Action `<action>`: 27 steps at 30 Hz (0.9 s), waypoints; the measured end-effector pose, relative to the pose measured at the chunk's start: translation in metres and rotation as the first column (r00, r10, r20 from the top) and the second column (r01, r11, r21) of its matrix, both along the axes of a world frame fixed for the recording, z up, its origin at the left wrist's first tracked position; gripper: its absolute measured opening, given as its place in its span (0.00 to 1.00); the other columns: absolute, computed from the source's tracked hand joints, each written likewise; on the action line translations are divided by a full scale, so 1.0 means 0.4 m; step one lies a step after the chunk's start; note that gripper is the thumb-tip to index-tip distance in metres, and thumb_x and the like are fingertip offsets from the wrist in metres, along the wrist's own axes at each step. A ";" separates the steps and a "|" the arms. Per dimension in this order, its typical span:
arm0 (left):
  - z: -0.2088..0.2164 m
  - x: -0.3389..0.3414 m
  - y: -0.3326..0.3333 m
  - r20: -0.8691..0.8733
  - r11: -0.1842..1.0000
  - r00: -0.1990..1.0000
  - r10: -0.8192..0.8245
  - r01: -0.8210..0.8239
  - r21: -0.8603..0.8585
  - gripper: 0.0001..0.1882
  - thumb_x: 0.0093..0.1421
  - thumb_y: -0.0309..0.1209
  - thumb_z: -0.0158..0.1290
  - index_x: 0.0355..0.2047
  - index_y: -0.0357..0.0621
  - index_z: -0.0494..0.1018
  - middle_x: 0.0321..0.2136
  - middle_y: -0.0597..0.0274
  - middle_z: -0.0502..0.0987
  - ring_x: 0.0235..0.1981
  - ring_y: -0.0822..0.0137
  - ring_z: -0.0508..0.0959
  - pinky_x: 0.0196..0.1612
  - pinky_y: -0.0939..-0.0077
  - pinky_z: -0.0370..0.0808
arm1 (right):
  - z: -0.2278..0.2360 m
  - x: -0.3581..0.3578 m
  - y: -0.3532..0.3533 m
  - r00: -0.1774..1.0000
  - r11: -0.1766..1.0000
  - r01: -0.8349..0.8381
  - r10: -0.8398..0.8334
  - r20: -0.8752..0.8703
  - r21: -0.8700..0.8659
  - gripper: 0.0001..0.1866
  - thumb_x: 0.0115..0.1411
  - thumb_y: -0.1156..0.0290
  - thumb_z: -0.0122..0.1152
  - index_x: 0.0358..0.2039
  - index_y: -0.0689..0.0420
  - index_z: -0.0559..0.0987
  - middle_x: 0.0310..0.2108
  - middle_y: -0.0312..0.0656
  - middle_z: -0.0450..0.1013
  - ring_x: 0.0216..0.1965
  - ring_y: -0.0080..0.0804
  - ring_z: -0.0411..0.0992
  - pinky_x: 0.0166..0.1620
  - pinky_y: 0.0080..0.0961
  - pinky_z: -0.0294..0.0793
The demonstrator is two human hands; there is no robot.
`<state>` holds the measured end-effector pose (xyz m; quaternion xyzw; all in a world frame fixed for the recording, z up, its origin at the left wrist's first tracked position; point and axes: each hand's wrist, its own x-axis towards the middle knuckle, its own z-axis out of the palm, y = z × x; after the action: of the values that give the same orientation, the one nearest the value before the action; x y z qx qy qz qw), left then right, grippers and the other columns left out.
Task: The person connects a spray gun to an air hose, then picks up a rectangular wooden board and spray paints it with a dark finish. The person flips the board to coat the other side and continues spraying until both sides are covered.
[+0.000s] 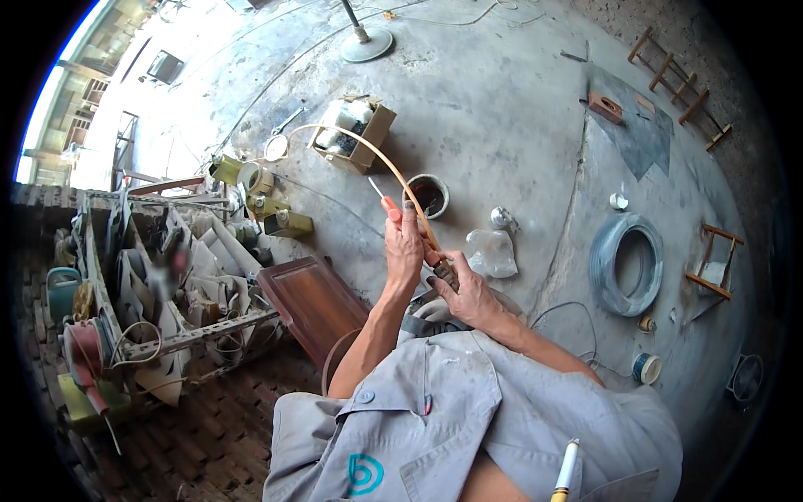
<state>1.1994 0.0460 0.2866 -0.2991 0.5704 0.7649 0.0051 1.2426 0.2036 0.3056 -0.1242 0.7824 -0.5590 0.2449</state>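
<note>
Above the concrete floor [523, 142]: the person's left hand [403, 253], closed around an orange-handled screwdriver [391, 207], shaft pointing up-left; the right hand [465, 293], fingers curled on a dark fitting [444, 271] near the lower end of a tan cable [398, 170], which arches over an open cardboard box [381, 127].

The shirt [544, 402] is pale grey and loose, with a round button [366, 396], a curled teal mark [355, 475] at the left and small whitish stains [450, 361].
</note>
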 end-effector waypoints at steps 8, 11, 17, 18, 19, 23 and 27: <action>0.008 -0.006 -0.002 0.011 0.975 0.991 0.130 -0.130 0.181 0.19 0.71 0.50 0.50 0.39 0.47 0.63 0.20 0.67 0.68 0.17 0.72 0.69 0.21 0.74 0.72 | -0.002 0.000 0.012 0.984 0.994 -0.024 0.042 0.173 -0.107 0.23 0.69 0.53 0.59 0.52 0.60 0.74 0.32 0.42 0.76 0.33 0.31 0.73 0.41 0.31 0.74; 0.099 -0.029 0.001 0.080 0.928 0.983 0.167 -0.184 0.324 0.17 0.71 0.48 0.51 0.41 0.50 0.62 0.22 0.68 0.66 0.18 0.70 0.68 0.24 0.69 0.73 | 0.008 -0.013 -0.014 0.990 0.954 0.086 -0.048 0.136 -0.289 0.22 0.70 0.57 0.58 0.56 0.61 0.72 0.34 0.41 0.76 0.34 0.27 0.72 0.42 0.28 0.73; 0.106 -0.036 -0.033 0.083 0.893 0.956 0.282 -0.293 0.340 0.16 0.71 0.45 0.51 0.37 0.51 0.60 0.22 0.69 0.64 0.19 0.71 0.66 0.25 0.68 0.72 | 0.084 -0.040 -0.048 0.990 0.990 0.040 -0.022 0.137 -0.134 0.21 0.71 0.59 0.56 0.56 0.61 0.73 0.37 0.46 0.78 0.37 0.28 0.75 0.43 0.29 0.75; 0.107 -0.038 -0.035 0.071 0.894 0.950 0.305 -0.311 0.321 0.16 0.72 0.45 0.51 0.36 0.51 0.59 0.22 0.69 0.64 0.19 0.72 0.66 0.25 0.68 0.72 | 0.086 -0.040 -0.055 0.992 0.984 0.054 -0.033 0.125 -0.171 0.21 0.71 0.59 0.56 0.56 0.61 0.73 0.37 0.46 0.78 0.37 0.28 0.75 0.43 0.29 0.75; 0.115 -0.040 -0.032 0.044 0.898 0.949 0.311 -0.309 0.312 0.17 0.72 0.45 0.50 0.35 0.51 0.58 0.20 0.70 0.62 0.17 0.72 0.64 0.22 0.70 0.70 | 0.091 -0.035 -0.065 0.992 0.976 0.070 -0.047 0.115 -0.204 0.21 0.71 0.59 0.56 0.55 0.61 0.73 0.37 0.46 0.78 0.36 0.28 0.76 0.43 0.29 0.75; 0.143 -0.035 -0.027 0.015 0.916 0.947 0.321 -0.314 0.251 0.18 0.72 0.46 0.50 0.35 0.51 0.56 0.18 0.71 0.59 0.15 0.72 0.61 0.18 0.72 0.66 | 0.113 -0.022 -0.094 0.987 0.971 0.141 -0.123 0.104 -0.191 0.18 0.71 0.59 0.57 0.50 0.61 0.74 0.30 0.38 0.74 0.30 0.21 0.69 0.35 0.24 0.71; 0.142 -0.019 -0.026 0.050 0.898 0.934 0.353 -0.354 0.261 0.18 0.72 0.45 0.50 0.34 0.51 0.56 0.18 0.71 0.59 0.15 0.73 0.61 0.17 0.72 0.65 | 0.115 -0.019 -0.104 0.985 0.980 0.152 -0.140 0.096 -0.127 0.15 0.71 0.61 0.55 0.46 0.62 0.74 0.27 0.41 0.75 0.29 0.25 0.70 0.35 0.29 0.73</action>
<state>1.1918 0.0357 0.3433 -0.3947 0.3988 0.8225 -0.0933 1.2349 0.1622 0.3514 -0.0583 0.7388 -0.6316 0.2278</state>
